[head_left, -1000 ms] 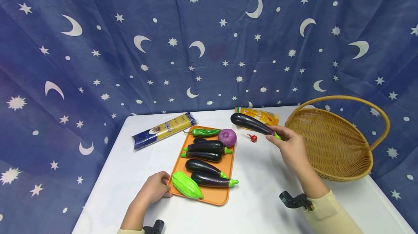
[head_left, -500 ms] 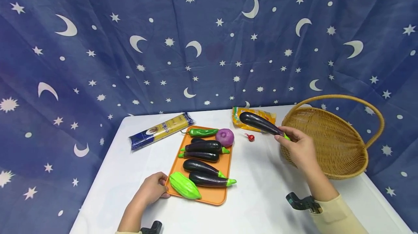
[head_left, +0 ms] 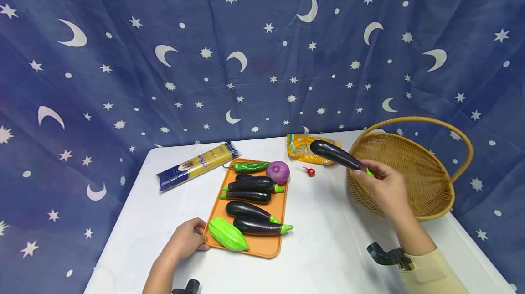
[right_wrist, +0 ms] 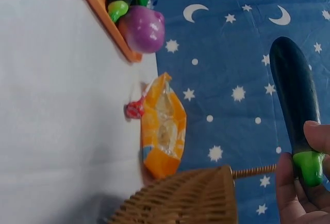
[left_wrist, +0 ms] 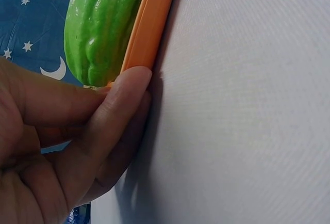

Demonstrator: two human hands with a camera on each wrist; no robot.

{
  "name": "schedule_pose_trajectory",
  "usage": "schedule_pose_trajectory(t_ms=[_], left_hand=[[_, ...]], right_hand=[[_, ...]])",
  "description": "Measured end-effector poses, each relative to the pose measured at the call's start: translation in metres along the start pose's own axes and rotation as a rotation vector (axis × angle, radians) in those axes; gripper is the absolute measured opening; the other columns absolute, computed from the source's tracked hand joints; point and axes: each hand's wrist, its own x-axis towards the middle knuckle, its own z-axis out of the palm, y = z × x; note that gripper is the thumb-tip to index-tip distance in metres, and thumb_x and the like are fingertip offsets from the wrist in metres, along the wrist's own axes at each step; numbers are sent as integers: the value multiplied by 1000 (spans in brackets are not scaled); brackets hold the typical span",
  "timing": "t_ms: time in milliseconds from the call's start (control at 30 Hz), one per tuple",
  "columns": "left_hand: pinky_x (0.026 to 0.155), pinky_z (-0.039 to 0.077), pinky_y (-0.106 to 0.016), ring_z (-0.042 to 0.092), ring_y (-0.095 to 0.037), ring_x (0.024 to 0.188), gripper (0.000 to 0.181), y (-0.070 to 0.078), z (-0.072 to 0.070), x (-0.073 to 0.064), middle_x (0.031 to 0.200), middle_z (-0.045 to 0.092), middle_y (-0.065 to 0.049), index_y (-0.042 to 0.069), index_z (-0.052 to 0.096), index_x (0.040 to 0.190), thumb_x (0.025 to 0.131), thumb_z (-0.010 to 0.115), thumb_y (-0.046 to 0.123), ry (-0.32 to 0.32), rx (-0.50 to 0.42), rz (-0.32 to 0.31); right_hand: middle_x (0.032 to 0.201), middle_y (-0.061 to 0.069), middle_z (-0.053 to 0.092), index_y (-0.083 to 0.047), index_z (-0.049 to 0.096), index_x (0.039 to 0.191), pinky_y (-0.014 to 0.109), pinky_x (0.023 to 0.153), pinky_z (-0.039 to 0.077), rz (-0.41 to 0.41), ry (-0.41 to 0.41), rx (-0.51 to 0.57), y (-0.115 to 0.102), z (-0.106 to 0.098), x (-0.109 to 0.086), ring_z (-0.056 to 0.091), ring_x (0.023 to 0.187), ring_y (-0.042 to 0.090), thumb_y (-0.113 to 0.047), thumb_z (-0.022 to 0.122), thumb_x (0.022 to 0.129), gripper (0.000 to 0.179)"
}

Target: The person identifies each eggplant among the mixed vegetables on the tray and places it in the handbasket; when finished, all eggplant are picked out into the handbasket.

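Between thumb and fingers my right hand (head_left: pixel 387 189) pinches an eggplant (head_left: pixel 336 154) by its green stem end, in the air just left of the wicker basket (head_left: pixel 410 171). The right wrist view shows this dark eggplant (right_wrist: pixel 294 84) pointing up from the fingers. My left hand (head_left: pixel 186 239) pinches the near left corner of the orange tray (head_left: pixel 266 248); in the left wrist view the thumb and fingers meet on the tray's rim (left_wrist: pixel 147 28). On the tray lie several eggplants (head_left: pixel 248 197), a bright green ridged gourd (head_left: pixel 228 234), a green chili pepper (head_left: pixel 250 166) and a purple onion (head_left: pixel 278 172).
A blue and yellow pasta pack (head_left: pixel 198 165) lies left behind the tray. An orange food bag (head_left: pixel 303 150) lies at the table's back, partly behind the raised eggplant. A small red wrapped lollipop (head_left: pixel 310 172) sits before it. The basket's handle arches high at the right.
My right hand has carried the eggplant rightward, closer to the basket. The left hand stays at the tray's corner. The whole head view has shifted slightly.
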Motion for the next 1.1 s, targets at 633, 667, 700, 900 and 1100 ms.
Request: schedule_pose_trajectory(t_ms=[633, 667, 700, 900, 1100], left_hand=[[62, 62, -32, 67, -17, 68, 37, 0, -3, 4, 95, 54, -12, -9, 58, 120, 84, 67, -8, -15, 0, -37], [62, 62, -32, 67, -17, 68, 37, -1, -2, 4, 95, 54, -12, -9, 58, 120, 85, 67, -8, -15, 1, -41], [62, 62, -32, 67, -17, 68, 36, -1, -2, 4, 95, 54, -12, -9, 58, 120, 85, 67, -8, -18, -1, -44], [62, 62, -32, 68, -18, 68, 35, 0, -1, 3, 95, 53, -12, -9, 58, 119, 85, 66, -9, -20, -10, -39], [62, 62, -32, 67, -17, 67, 34, 0, -1, 3, 94, 53, -13, -10, 58, 118, 84, 66, -10, -20, -17, -29]], right_hand=[[132, 13, 61, -9, 65, 132, 7, 68, 47, 67, 97, -148, 24, -46, -5, 56, 105, 7, -41, 74, 90, 54], [133, 14, 61, -9, 65, 133, 7, 68, 47, 70, 103, -155, 25, -47, -6, 56, 107, 10, -41, 74, 91, 54], [134, 14, 60, -9, 65, 133, 6, 68, 47, 74, 106, -161, 26, -48, -6, 56, 108, 13, -41, 74, 91, 54], [137, 14, 59, -9, 63, 134, 5, 70, 45, 120, 116, -177, 34, -57, -9, 56, 119, 28, -42, 72, 92, 54], [133, 12, 60, -10, 65, 133, 7, 68, 45, 140, 143, -198, 41, -66, -11, 56, 110, 15, -43, 74, 91, 54]])
